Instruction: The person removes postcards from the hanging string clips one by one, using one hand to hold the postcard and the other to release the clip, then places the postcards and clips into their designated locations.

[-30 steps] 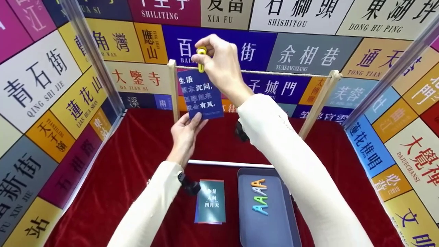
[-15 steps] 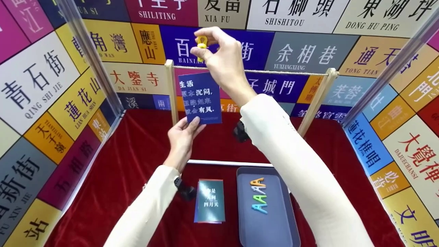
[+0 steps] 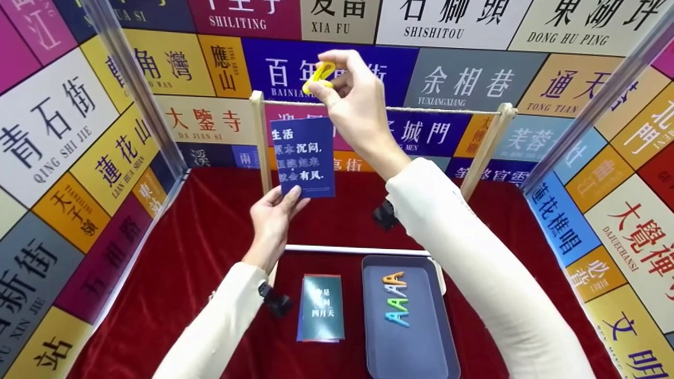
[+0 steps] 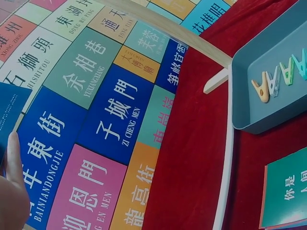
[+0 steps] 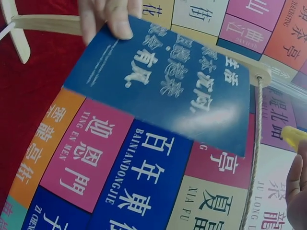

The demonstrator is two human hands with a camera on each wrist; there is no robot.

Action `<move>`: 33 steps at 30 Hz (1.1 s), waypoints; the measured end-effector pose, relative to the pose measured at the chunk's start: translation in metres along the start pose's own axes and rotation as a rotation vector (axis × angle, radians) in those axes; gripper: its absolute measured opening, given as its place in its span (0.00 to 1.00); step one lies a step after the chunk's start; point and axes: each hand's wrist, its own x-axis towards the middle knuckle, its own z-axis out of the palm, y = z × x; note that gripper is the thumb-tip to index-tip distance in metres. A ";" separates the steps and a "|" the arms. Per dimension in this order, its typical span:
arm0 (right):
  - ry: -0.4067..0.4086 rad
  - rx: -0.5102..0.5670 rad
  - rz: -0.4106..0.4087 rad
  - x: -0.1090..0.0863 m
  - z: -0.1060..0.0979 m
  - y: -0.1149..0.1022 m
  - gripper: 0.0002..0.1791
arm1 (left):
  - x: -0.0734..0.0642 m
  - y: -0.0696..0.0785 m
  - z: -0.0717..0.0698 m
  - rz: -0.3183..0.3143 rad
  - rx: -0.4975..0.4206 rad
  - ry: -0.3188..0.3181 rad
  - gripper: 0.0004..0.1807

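My left hand (image 3: 271, 221) pinches the lower left edge of a dark blue card (image 3: 303, 158) with white Chinese lettering, thumb on its front. The card stands nearly upright just below a thin rope (image 3: 442, 110) strung between two wooden posts. Above the rope, my right hand (image 3: 363, 105) pinches a yellow clothespin (image 3: 318, 73) between thumb and fingers, held apart from the card. The right wrist view shows the card's printed face near the rope, with the yellow clothespin (image 5: 293, 136) at the right edge. Only part of the left hand (image 4: 14, 191) shows in its own wrist view.
A grey tray (image 3: 410, 347) holds several clothespins in a row: orange, white, green (image 3: 396, 304) and blue. Left of it lies a small stack of cards (image 3: 322, 308), a green one on top. Red cloth covers the table; printed sign panels wall it in. A white bar (image 3: 347, 249) crosses behind the tray.
The card has come down from the rope and sits slightly lower and straighter. My right hand has lifted the yellow clothespin off the rope and shifted right, tilting it.
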 end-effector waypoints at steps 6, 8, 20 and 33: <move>-0.012 0.021 -0.034 -0.006 -0.008 0.008 0.23 | -0.002 0.001 -0.004 0.008 0.006 0.003 0.09; -0.010 0.033 -0.033 -0.008 -0.010 0.009 0.23 | -0.002 0.001 -0.006 0.013 0.000 0.009 0.08; 0.000 0.109 -0.024 -0.029 -0.025 0.022 0.23 | -0.012 0.000 -0.021 0.021 0.032 0.008 0.11; 0.021 0.154 -0.006 -0.052 -0.047 0.044 0.23 | -0.028 -0.002 -0.025 0.018 0.069 0.002 0.07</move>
